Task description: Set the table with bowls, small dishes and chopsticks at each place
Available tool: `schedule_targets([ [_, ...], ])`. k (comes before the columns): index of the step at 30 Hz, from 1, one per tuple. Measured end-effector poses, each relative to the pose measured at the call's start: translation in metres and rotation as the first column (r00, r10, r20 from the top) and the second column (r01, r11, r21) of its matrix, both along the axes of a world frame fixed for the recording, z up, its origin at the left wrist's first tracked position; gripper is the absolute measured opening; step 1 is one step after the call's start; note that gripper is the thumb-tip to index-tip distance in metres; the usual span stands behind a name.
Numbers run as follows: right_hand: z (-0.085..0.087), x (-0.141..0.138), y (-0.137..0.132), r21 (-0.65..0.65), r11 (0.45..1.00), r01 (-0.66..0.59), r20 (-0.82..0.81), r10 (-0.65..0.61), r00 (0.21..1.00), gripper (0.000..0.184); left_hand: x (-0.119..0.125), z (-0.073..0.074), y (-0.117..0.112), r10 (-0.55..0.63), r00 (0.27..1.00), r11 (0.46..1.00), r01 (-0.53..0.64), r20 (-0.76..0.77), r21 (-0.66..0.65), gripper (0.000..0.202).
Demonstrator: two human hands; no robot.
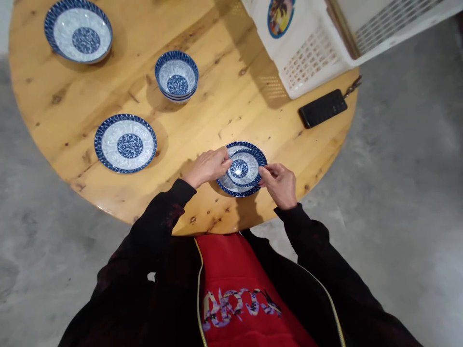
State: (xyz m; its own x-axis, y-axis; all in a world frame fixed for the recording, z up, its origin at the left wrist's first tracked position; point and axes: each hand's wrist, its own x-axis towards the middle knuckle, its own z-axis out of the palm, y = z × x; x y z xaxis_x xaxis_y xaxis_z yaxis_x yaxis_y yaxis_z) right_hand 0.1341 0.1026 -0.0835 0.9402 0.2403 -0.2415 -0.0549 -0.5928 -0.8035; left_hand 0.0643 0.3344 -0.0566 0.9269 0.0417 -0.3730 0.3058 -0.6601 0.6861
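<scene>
- Blue-and-white glazed small dish (238,168) is seen over a larger patterned plate (235,192), set off-centre toward its far right rim; whether it is rested or held just above cannot be told.
- Dish is flanked by both hands; being round, no long axis is offered.
- Right rim is pinched in the grip of the right hand (280,185), thumb and fingers together.
- Left rim is met by the fingertips of the left hand (208,166); pinched or merely touched cannot be told. Neither hand is judged nearer.
- Near edge of the wooden counter (202,123) is found just bodyward of the larger plate; little room is left there.
- Wider room is noted leftward, up to a separate plate (125,143), and beyond, toward the stacked bowls (177,77).
- Far right is bounded by a black phone (323,108) and a white basket (311,53).
</scene>
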Motion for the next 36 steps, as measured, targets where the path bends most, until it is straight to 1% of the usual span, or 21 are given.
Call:
schedule_targets([
  [3, 0.007, 0.000, -0.005, -0.018, 1.000, -0.023, 0.027, 0.024, 0.999, 0.043, 0.000, -0.002, 0.005, 0.073, 0.995, 0.997, -0.074, 0.064, 0.009, 0.024],
  [6, 0.009, -0.002, -0.008, -0.004, 1.000, -0.021, 0.045, 0.021, 0.999, 0.043, -0.006, -0.006, 0.008, 0.127, 0.987, 0.992, -0.126, 0.097, -0.020, 0.024],
  [9, 0.006, -0.005, -0.008, 0.023, 1.000, 0.000, 0.017, -0.001, 1.000, 0.041, -0.015, -0.012, 0.008, 0.176, 0.977, 0.983, -0.169, 0.119, -0.071, 0.024],
  [13, 0.000, -0.009, -0.005, 0.042, 0.996, 0.080, -0.033, -0.078, 0.996, 0.038, -0.029, -0.019, 0.010, 0.235, 0.962, 0.967, -0.217, 0.138, -0.135, 0.022],
  [15, -0.002, -0.012, -0.005, 0.036, 0.994, 0.108, -0.051, -0.106, 0.993, 0.037, -0.035, -0.019, 0.012, 0.276, 0.951, 0.954, -0.252, 0.141, -0.162, 0.021],
  [21, -0.003, -0.016, -0.007, 0.061, 0.989, 0.134, -0.090, -0.128, 0.988, 0.033, -0.051, -0.017, 0.020, 0.398, 0.905, 0.900, -0.354, 0.148, -0.255, 0.021],
  [26, -0.003, -0.017, -0.008, 0.086, 0.982, 0.167, -0.113, -0.157, 0.981, 0.030, -0.055, -0.018, 0.023, 0.416, 0.898, 0.888, -0.369, 0.140, -0.273, 0.022],
  [36, -0.004, -0.019, -0.009, 0.064, 0.989, 0.132, -0.101, -0.126, 0.987, 0.029, -0.055, -0.016, 0.028, 0.397, 0.908, 0.902, -0.358, 0.138, -0.240, 0.022],
])
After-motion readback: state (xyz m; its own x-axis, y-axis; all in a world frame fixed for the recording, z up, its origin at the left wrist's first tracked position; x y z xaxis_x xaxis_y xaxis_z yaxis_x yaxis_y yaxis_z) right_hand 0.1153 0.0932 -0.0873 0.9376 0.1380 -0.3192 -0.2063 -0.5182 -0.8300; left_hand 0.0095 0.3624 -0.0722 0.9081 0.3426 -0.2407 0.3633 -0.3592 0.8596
